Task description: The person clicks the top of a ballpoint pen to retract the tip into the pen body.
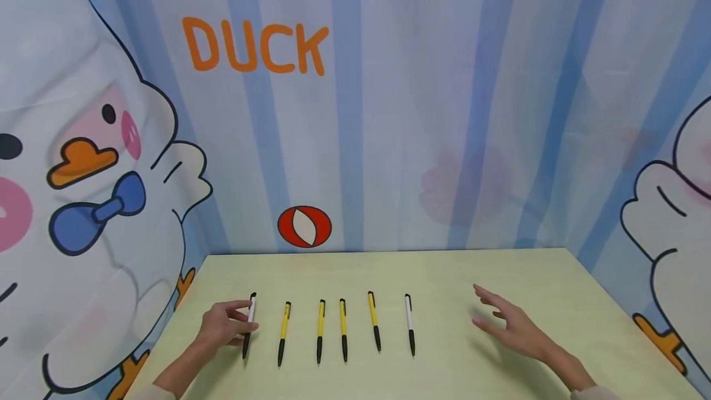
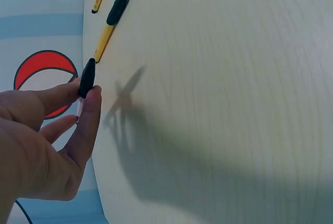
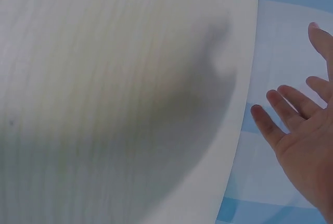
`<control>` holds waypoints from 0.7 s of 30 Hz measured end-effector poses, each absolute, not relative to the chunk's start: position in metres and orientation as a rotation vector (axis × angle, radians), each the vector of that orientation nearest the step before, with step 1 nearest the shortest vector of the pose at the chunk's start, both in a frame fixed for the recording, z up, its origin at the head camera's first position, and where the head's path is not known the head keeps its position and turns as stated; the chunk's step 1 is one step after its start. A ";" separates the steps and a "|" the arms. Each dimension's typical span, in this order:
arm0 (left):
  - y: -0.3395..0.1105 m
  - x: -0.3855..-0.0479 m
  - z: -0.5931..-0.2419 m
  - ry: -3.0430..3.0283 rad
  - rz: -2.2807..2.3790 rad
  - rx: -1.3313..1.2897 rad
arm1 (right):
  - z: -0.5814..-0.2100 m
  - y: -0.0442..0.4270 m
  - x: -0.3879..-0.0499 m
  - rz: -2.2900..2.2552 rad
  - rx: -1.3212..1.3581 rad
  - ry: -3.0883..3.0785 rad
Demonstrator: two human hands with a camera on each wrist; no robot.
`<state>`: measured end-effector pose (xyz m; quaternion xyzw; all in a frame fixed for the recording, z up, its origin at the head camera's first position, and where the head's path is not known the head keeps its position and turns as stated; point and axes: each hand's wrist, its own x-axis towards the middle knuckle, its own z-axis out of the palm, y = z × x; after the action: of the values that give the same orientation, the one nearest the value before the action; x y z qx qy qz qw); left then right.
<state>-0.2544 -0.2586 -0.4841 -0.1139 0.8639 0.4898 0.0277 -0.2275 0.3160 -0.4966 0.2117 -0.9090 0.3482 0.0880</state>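
Pinched between thumb and fingers of my left hand (image 1: 223,325) is a white pen (image 1: 252,310) with a black grip, at the left of the row. The left wrist view shows the pen's black grip (image 2: 88,77) raised off the table, its shadow beside it. Several yellow pens with black grips lie to its right, the nearest yellow pen (image 1: 284,332) close by. Another white pen (image 1: 410,325) ends the row. My right hand (image 1: 516,329) hovers over the table's right side, fingers spread, holding nothing; the right wrist view shows its palm (image 3: 307,151).
The pale wood-grain table (image 1: 444,375) ends at a striped blue-and-white backdrop (image 1: 383,110) printed with ducks and orange lettering. Other yellow pens (image 1: 320,332) lie roughly parallel, tips toward the near edge.
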 end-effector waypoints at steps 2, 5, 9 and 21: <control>-0.261 -0.255 -0.485 2.672 1.491 -0.354 | -0.498 0.316 -0.228 1.056 0.639 -2.697; -0.262 -0.256 -0.488 2.699 1.424 -0.365 | -0.498 0.316 -0.230 1.089 0.654 -2.687; -0.261 -0.259 -0.495 2.726 1.376 -0.366 | -0.498 0.317 -0.230 1.098 0.657 -2.690; -0.255 -0.264 -0.501 2.805 1.260 -0.347 | -0.502 0.318 -0.232 1.068 0.643 -2.681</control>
<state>-0.2641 -0.2551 -0.5009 -0.1120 0.9063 0.4069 0.0234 -0.2325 0.3180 -0.5016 0.2166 -0.9029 0.3596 0.0923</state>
